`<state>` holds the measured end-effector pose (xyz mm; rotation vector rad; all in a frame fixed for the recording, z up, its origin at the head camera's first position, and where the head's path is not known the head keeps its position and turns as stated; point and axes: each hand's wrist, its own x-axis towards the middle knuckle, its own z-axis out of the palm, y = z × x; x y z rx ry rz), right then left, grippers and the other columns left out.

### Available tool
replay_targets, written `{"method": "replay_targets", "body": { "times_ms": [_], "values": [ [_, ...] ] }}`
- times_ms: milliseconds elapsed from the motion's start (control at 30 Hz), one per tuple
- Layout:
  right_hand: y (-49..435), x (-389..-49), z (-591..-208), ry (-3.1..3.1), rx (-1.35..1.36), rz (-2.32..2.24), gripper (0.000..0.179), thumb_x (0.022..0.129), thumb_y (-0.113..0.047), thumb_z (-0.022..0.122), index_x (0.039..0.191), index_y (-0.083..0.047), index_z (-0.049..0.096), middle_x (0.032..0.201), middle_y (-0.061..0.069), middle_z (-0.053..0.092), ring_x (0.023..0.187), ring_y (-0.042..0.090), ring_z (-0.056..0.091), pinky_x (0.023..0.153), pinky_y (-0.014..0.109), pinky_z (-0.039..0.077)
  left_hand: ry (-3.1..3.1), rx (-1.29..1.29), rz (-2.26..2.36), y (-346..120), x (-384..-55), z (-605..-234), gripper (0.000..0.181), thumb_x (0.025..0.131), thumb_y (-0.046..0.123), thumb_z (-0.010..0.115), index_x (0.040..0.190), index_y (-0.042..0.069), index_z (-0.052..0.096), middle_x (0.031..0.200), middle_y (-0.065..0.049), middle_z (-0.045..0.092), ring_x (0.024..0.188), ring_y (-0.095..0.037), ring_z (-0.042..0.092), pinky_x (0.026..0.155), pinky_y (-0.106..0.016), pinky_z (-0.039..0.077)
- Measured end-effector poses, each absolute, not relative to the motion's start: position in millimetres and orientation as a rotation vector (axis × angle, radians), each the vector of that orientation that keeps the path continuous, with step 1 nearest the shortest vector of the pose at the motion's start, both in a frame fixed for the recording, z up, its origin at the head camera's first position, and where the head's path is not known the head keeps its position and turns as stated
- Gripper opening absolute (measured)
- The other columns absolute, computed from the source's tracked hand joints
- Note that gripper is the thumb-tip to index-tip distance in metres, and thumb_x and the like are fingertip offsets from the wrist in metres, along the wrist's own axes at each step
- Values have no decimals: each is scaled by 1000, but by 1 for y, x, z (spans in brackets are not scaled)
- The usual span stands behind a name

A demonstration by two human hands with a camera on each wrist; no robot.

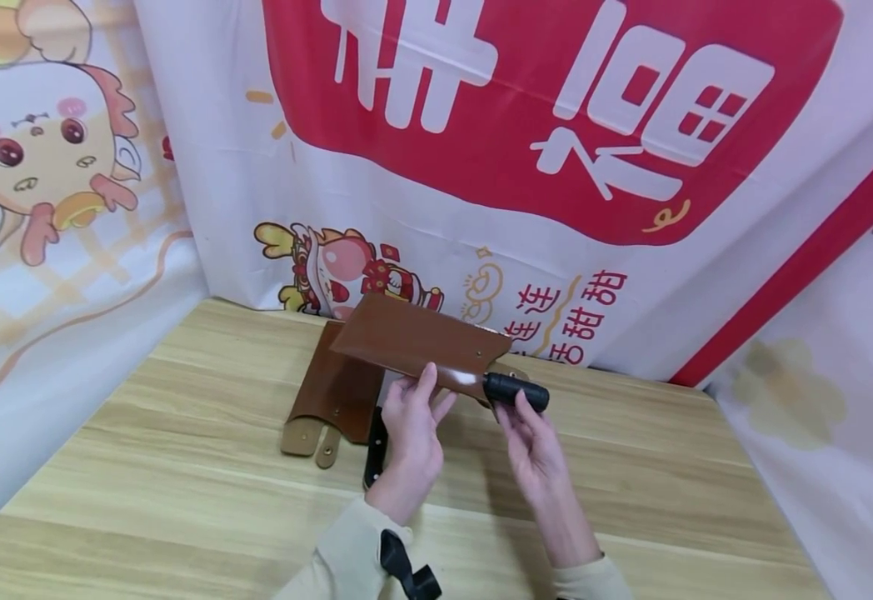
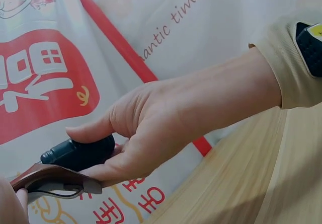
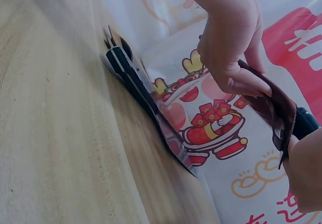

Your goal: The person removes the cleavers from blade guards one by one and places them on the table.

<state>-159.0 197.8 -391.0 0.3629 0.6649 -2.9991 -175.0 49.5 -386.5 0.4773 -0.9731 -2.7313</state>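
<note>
Nearest the wearer are two beige sleeves point(image 1: 346, 550), a black strap point(image 1: 399, 562) fastened round the left one. The left hand point(image 1: 412, 433) pinches the lower edge of a brown sheath point(image 1: 421, 337), thumb on its front face and fingers behind. The right hand point(image 1: 536, 450) is clamped on the black handle point(image 1: 515, 391) that projects from the sheath's right end, thumb along the near side; the blade itself is hidden. The sheath is raised above the wooden table point(image 1: 631, 475), tilted, its right end lower than its left in the head view. Beneath it on the table, just left of the left hand, lies a knife point(image 1: 377, 450), black handle towards the wearer, blade partly covered from view. Directly left of the knife is a second sheath point(image 1: 324, 379), two tan tabs point(image 1: 301, 437) at its near end. Behind the table hangs a white cloth point(image 1: 204, 125) printed with a cartoon figure point(image 1: 342, 271) and, higher up, a red panel point(image 1: 519, 108) bearing large white characters.
</note>
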Motion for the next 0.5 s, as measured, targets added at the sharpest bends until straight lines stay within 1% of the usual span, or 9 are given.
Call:
{"method": "replay_targets", "body": {
  "times_ms": [167,367,433,500],
  "values": [
    [198,-160,-391,705,362,-3032,40,98,12,60,131,2,42,108,23,69,98,27,74,111,35,42,-970,464,-2755,49,-176,-388,26,103,13,66,117,-8,57,119,-17,66,110,-26,68,89,-40,60],
    [200,-162,-392,761,369,-3016,44,97,12,61,135,2,41,110,23,68,99,28,73,111,36,42,-965,512,-2785,47,-177,-387,22,104,11,64,115,-6,56,120,-17,65,113,-29,66,89,-39,61],
    [200,-162,-391,775,357,-3015,42,97,13,61,134,2,43,111,23,68,99,28,73,111,36,42,-955,523,-2798,45,-178,-387,21,104,11,64,113,-6,56,121,-17,64,114,-29,66,89,-40,60],
    [199,-162,-390,791,348,-3016,37,96,14,61,129,4,48,110,23,68,99,29,74,109,37,44,-938,535,-2814,44,-179,-386,19,103,10,65,111,-5,56,120,-17,64,113,-29,66,89,-40,61]
  ]
}}
